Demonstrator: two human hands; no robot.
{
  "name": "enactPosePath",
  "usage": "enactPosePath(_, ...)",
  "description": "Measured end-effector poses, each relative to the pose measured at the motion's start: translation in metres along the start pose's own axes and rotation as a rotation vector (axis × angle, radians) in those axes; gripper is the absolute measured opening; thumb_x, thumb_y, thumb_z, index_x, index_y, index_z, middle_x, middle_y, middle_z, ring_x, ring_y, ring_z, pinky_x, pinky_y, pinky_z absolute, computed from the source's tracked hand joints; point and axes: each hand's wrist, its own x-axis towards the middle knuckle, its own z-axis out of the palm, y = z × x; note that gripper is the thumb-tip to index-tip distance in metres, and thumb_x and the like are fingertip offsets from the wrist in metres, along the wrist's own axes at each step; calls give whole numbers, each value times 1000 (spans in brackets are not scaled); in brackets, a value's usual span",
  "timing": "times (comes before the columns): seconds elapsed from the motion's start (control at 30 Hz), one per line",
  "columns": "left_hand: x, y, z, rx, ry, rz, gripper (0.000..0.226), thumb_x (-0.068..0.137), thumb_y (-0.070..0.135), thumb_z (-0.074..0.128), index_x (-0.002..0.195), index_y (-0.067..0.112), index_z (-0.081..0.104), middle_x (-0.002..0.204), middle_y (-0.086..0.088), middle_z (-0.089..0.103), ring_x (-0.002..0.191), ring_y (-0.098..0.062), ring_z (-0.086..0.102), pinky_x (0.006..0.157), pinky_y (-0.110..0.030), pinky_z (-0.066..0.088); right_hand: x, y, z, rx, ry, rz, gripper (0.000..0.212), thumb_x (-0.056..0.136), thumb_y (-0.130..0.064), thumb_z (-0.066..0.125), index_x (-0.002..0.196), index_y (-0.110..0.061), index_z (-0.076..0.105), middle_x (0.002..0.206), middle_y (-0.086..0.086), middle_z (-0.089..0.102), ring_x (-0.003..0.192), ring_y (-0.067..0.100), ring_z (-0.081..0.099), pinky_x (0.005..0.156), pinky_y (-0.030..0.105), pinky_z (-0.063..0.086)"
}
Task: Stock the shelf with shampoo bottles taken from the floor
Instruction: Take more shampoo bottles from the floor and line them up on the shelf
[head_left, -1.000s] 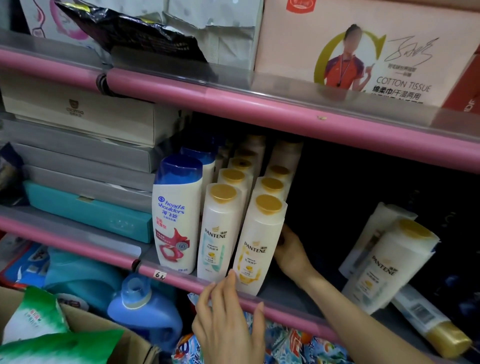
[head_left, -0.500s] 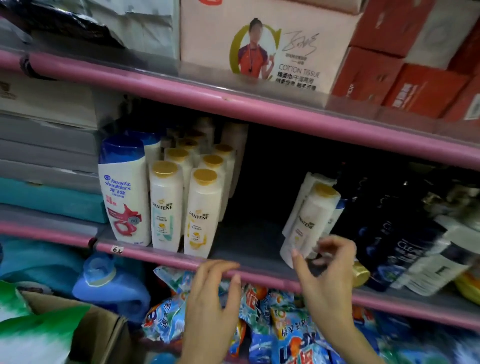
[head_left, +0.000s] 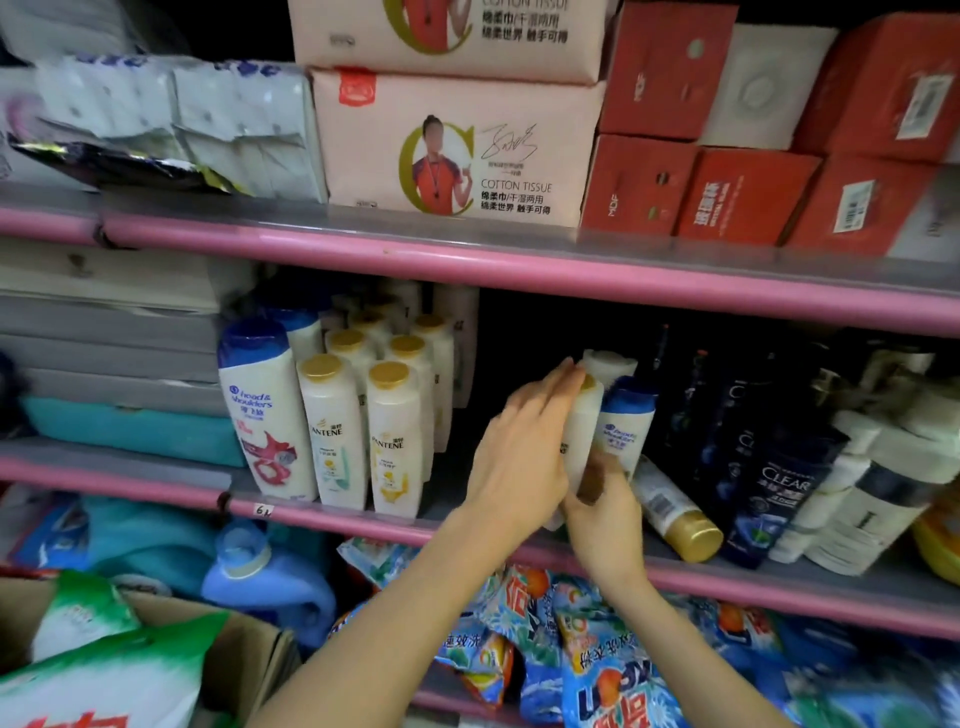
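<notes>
Now both hands are gripping one white shampoo bottle (head_left: 581, 431) upright on the middle shelf (head_left: 467, 525): left hand (head_left: 524, 457) wrapping its side, right hand (head_left: 605, 512) clasping its base.

Pink rails and a whole lot of white and gold

The long shelf rail (head_left: 519, 283) is bubblegum pink. The tall plastic shampoo bottle at the left (head_left: 267, 415) is white with a deep blue cap and a red swirl, and the slim plastic bottles beside it (head_left: 332, 431) are creamy white with gold caps. To the right, the dark plastic bottles (head_left: 774, 467) are black with white lettering. Up top, the soft tissue pack (head_left: 457, 150) is pale pink with a gold ring, next to red cardboard boxes (head_left: 748, 195). Below, the crinkly detergent bags (head_left: 597, 670) are blue with orange splashes.
</notes>
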Motion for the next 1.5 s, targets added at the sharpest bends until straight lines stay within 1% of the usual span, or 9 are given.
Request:
enactPosePath(0.13,1,-4,-8,121,31,6,81,71,2,54,146,21,33,154,5,30,138,-15,33,110,-29,30,3,-3,6,-8,-119,-58,26,88,-14,63,111,-17,52,92,-12,63,87,3,61,64,8,43)
enactPosePath(0.3,0,-12,-15,312,14,12,82,76,10,54,150,28,21,156,11,23,141,-11,25,107,-31,26,6,-1,12,-84,-128,-88,28,84,-23,69,105,-16,52,92,-5,64,84,9,60,66,25,48)
enactPosePath(0.47,-10,-11,-24,333,95,-15,71,82,21,53,148,19,29,152,4,35,139,-17,31,106,-35,31,21,1,25,-164,-158,-114,21,83,-13,67,92,-17,48,83,-1,63,78,19,62,56,17,42)
enactPosePath(0.57,-24,-24,-35,283,267,-118,60,84,18,57,142,13,41,143,-2,47,130,-22,44,104,-37,38,42,1,43,-109,-210,-70,28,85,-19,68,106,-16,51,100,0,65,90,14,62,66,13,44)
enactPosePath(0.73,-34,-46,-58,319,451,-182,47,80,12,67,126,10,57,125,-8,58,113,-28,54,94,-40,44,76,3,81,-44,-196,-28,47,83,-17,71,123,-9,48,123,10,61,114,26,58,90,31,47)
enactPosePath(0.83,-35,-54,-68,411,429,-147,43,78,16,70,120,12,62,121,-4,62,111,-25,58,91,-39,46,83,8,99,69,-216,14,46,84,-13,70,124,-8,48,126,11,60,118,26,57,97,36,48)
enactPosePath(0.97,-34,-68,-71,539,347,-108,45,77,19,75,119,9,64,119,-4,66,110,-24,62,94,-38,47,95,7,119,100,-248,2,46,86,-17,68,128,-12,49,125,5,60,117,21,56,89,25,44)
enactPosePath(1.27,-37,-83,-58,493,365,-75,48,76,12,74,123,4,62,122,-8,64,115,-25,60,97,-38,49,121,0,145,10,-377,-35,40,89,-21,64,127,-17,51,125,5,61,112,21,60,81,22,50)
enactPosePath(1.5,-36,-81,-56,471,395,-84,44,87,21,43,124,7,62,123,-5,64,116,-22,59,97,-34,48,132,-10,153,-10,-420,-107,35,91,-22,61,125,-15,54,116,2,63,103,13,60,79,20,49)
